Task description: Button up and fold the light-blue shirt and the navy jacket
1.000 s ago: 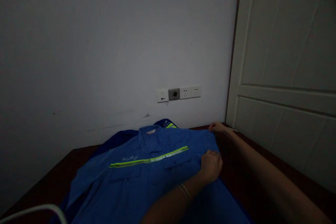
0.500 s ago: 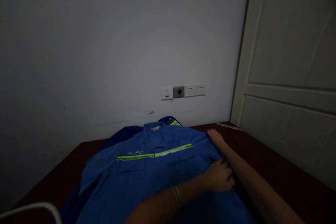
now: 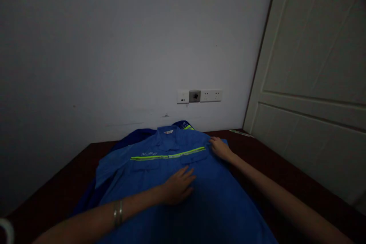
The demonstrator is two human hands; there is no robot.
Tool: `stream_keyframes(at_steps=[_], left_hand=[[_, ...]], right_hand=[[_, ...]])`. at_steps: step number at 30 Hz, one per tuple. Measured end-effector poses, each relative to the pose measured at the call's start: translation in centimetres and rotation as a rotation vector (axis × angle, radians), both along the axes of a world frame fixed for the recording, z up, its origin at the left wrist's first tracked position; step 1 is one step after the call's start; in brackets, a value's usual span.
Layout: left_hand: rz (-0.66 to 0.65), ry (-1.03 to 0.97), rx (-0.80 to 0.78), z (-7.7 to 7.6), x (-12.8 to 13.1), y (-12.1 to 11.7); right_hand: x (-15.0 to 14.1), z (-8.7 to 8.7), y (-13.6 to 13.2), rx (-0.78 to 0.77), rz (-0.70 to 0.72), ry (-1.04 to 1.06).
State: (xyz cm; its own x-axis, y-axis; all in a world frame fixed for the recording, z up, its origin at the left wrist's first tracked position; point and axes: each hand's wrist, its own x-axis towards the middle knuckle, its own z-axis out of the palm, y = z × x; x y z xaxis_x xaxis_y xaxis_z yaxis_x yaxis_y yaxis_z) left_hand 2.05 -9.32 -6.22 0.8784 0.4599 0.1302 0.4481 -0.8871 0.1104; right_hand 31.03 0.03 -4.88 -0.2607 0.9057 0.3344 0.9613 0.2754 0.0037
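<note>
A blue work shirt [image 3: 148,183] lies spread front side up, collar toward the wall, with a yellow-green and silver reflective stripe [image 3: 168,156] across the chest. My left hand [image 3: 178,186], with bands on its wrist, is over the middle of the shirt just below the stripe, fingers spread; whether it presses on the cloth is hard to see. On the shoulder and sleeve at the right rests my right hand [image 3: 220,148], its fingers stretched out flat. Darker blue clothing [image 3: 137,135] shows from under the shirt at the back and left.
The dark red surface [image 3: 246,156] runs up to a white wall [image 3: 128,45] with sockets [image 3: 211,95]. A patterned strip [image 3: 241,133] lies near the back right corner. A pale panelled door [image 3: 311,68] stands at the right. A white curved object [image 3: 7,230] shows at bottom left.
My left hand has moved left from the shirt's right side to its middle and spread its fingers. My right hand has moved left onto the shoulder, and the right sleeve is now folded inward.
</note>
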Motion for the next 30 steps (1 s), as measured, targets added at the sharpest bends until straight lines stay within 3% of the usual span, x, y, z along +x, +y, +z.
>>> stream_keyframes(at_steps=[4, 8, 12, 22, 25, 30], left_hand=[[0.202, 0.051, -0.051, -0.4, -8.3, -0.2], [0.328, 0.026, -0.018, -2.0, -16.3, -0.9], [0.380, 0.053, -0.005, -3.2, -21.3, -2.3], [0.450, 0.109, -0.043, -2.4, -23.0, -5.2], [0.462, 0.119, -0.025, -2.1, -22.9, -5.2], [0.466, 0.071, 0.089, -0.7, -20.7, -4.5]], right_hand=[[-1.6, -0.8, -3.6, 0.007, 0.139, 0.065], [-3.3, -4.4, -6.2, 0.026, 0.190, 0.062], [-3.5, -7.4, -6.9, -0.021, 0.133, 0.075], [-2.4, -9.0, -6.4, -0.059, 0.064, 0.100], [-2.9, -8.1, -6.8, -0.016, 0.058, 0.034], [-5.0, -4.5, -7.3, 0.076, 0.119, -0.046]])
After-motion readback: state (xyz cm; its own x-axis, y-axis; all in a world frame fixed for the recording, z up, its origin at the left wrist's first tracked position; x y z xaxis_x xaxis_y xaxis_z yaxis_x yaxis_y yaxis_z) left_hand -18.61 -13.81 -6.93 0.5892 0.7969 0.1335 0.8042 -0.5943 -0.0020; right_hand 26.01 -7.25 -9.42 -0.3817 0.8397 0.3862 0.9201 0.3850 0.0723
